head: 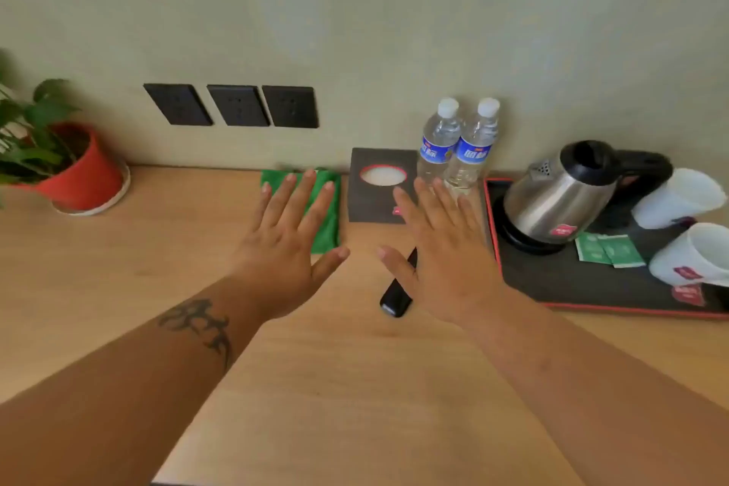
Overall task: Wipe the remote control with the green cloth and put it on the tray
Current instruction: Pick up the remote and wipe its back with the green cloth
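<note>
A black remote control lies on the wooden desk, its far end hidden under my right hand. That hand hovers flat above it, fingers spread, holding nothing. A folded green cloth lies near the wall, partly covered by my left hand, which is also flat and spread with nothing in it. The black tray with a red rim sits at the right.
On the tray stand a steel kettle, two white cups and green sachets. A dark tissue box and two water bottles stand by the wall. A red plant pot is at the far left.
</note>
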